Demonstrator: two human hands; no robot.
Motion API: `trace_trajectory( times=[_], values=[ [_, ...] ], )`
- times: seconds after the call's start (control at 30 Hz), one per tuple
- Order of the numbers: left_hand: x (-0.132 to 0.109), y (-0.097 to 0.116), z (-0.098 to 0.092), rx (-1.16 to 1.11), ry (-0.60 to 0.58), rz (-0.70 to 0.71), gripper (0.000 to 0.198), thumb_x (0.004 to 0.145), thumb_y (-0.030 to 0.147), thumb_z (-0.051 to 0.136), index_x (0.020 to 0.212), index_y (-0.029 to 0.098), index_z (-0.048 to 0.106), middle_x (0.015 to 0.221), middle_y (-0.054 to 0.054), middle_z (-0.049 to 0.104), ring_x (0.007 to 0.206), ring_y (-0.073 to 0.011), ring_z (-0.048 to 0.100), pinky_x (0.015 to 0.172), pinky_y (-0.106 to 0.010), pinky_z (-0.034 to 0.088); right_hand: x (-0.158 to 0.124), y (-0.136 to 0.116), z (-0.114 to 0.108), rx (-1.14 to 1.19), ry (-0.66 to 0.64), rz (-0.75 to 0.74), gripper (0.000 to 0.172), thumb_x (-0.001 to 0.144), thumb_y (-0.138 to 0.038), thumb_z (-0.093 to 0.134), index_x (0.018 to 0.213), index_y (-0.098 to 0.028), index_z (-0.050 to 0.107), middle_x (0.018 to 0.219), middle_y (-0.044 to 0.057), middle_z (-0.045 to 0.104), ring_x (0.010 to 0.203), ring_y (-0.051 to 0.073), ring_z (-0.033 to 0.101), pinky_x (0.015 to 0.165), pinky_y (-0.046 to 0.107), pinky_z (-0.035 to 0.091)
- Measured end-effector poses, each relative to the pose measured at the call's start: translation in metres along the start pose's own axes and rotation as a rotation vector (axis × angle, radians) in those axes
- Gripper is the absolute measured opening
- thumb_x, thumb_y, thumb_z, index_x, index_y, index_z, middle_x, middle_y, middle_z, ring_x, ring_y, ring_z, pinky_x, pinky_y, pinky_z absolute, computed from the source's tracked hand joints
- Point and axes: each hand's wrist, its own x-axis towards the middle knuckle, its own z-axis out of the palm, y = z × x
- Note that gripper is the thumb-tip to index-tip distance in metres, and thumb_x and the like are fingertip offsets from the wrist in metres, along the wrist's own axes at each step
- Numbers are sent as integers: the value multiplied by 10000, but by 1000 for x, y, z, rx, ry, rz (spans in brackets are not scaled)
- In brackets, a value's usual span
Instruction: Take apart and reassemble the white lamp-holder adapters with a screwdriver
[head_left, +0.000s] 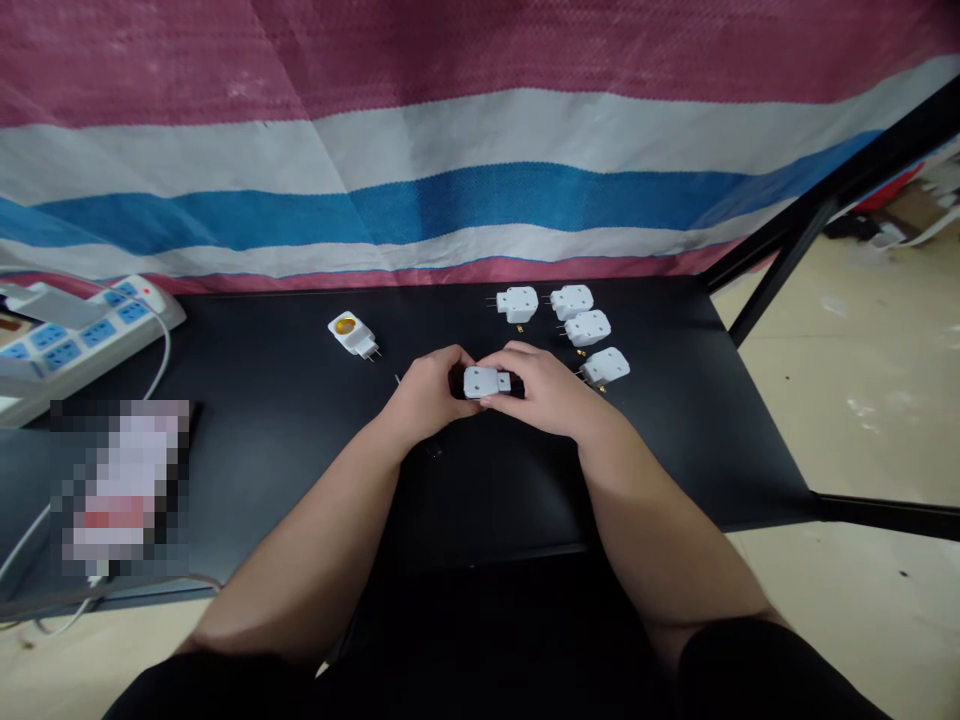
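A small white plug adapter [482, 382], with dark holes in its face, is held between both hands above the black table. My left hand [429, 395] grips its left end, fingers curled round it. My right hand [536, 385] closes on its right end, thumb and fingers pinching it. Behind my left hand lies another white plug adapter [351, 333] with a round yellow-gold disc and metal prongs. A thin metal tip [398, 379] shows beside the left knuckles; the rest of it is hidden.
Several white plug adapters lie at the back right, one nearest [606, 366], with small brass bits [582, 352] beside them. On the left are a power strip [124, 315] with cables and a blurred-out phone [131, 480]. A striped sheet [480, 190] hangs behind the black table [675, 430].
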Motion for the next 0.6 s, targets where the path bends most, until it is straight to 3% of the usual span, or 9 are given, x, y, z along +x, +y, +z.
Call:
trace_trajectory(
  times=[0.2,0.37,0.5,0.6],
  values=[
    [-1,1,0,-14,-3,17,334,700,198,909,960,199,699,866,20,711,748,-158,594,709,-302,432,1,4,2,81,44,-30,317,936,-230,820,1233,-262,715,1201,54,742,1037,239,706,896,406,553],
    [0,-3,1,-14,20,49,339,709,203,918,939,208,669,859,22,699,750,-158,593,701,-299,432,1,5,0,119,74,-45,307,947,-249,800,1235,-273,696,1166,40,768,990,238,722,848,412,569],
    [1,-7,2,-41,67,34,385,703,207,929,971,216,651,878,13,703,754,-162,607,697,-303,454,0,6,-1,105,218,-160,358,947,-233,788,1283,-288,678,1301,81,697,1199,293,699,999,482,594],
    [2,-9,0,-48,199,-5,396,720,213,916,1001,218,637,911,-2,708,754,-164,615,691,-309,464,-2,2,-1,75,339,-251,402,919,-225,803,1297,-290,682,1334,98,629,1237,310,661,1036,506,576]
  ],
)
